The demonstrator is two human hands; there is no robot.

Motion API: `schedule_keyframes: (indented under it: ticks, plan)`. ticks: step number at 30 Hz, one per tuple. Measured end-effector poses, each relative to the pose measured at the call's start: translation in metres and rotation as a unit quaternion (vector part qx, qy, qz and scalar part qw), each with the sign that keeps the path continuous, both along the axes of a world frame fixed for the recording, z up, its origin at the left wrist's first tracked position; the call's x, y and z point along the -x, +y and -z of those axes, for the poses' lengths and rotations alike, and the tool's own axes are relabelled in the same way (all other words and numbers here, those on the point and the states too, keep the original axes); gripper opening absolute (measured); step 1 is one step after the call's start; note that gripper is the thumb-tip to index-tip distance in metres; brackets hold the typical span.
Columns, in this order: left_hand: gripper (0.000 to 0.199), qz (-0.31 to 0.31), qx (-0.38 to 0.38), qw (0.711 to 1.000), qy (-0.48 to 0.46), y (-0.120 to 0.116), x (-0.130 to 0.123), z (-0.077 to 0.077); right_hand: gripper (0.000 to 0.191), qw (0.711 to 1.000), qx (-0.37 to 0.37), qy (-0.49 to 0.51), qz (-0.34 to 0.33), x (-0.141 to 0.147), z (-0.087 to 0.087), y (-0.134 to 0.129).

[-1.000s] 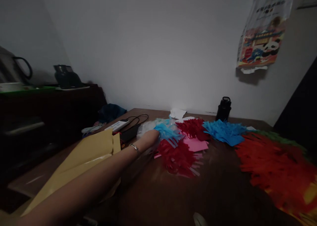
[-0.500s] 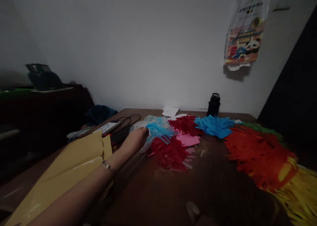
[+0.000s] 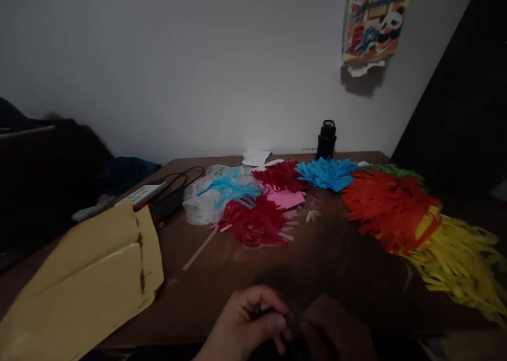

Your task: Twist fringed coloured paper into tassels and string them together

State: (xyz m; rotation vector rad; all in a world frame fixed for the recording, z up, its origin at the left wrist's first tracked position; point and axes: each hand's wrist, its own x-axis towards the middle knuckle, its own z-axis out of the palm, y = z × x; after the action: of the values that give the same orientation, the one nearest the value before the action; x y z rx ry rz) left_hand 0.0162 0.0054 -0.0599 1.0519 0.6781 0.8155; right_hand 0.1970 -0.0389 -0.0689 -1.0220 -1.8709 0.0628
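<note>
Close together at the table's near edge, my left hand (image 3: 251,321) and my right hand (image 3: 336,326) meet at the fingertips. A small dark, bluish bit shows between them, too dim to name. The left thumb and forefinger are pinched together; the right fingers are bent, blurred and in shadow. Beyond them lies red fringed paper (image 3: 257,221) with pink strips around it. Light blue fringed paper (image 3: 233,189) rests on a clear plastic bag (image 3: 198,208). One long pink strip (image 3: 200,249) sticks out toward the front left.
A yellow padded envelope (image 3: 87,282) covers the left side. Orange (image 3: 388,205) and yellow fringed paper (image 3: 455,260) lie at right, blue (image 3: 327,172) and dark red (image 3: 281,175) behind. A black bottle (image 3: 326,142) and a power strip (image 3: 140,193) stand farther back.
My left hand has drawn back from the light blue paper and bag to meet my right hand at the near edge. The long pink strip now shows. The view has tilted down and shifted right.
</note>
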Motion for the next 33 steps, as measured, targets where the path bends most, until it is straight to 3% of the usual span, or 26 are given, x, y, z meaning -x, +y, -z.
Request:
schedule_keyframes:
  ticks: [5,8,13,20,26,33]
  plan:
    - [0.036,-0.033,-0.008,0.999,0.042,-0.004,0.003,-0.005,0.026,0.999,-0.048,-0.024,0.0,0.006,-0.003,0.004]
    - [0.031,-0.042,-0.077,0.992,0.09,-0.009,0.007,-0.009,0.029,0.995,-0.073,-0.057,0.022,0.005,-0.007,0.005]
    - [0.022,-0.066,-0.267,0.941,0.197,-0.013,0.011,-0.013,0.029,0.993,-0.076,-0.085,0.024,0.004,-0.011,0.004]
    - [0.018,-0.059,-0.405,0.881,0.236,-0.012,0.012,-0.017,0.023,0.992,-0.074,-0.094,0.03,0.004,-0.007,0.003]
    - [0.014,-0.059,-0.462,0.849,0.248,-0.015,0.014,-0.015,0.023,0.991,-0.092,-0.094,0.022,0.007,-0.004,0.001]
    - [0.015,-0.074,-0.488,0.841,0.221,-0.019,0.014,-0.014,0.025,0.998,-0.007,-0.011,-0.058,0.013,-0.004,0.002]
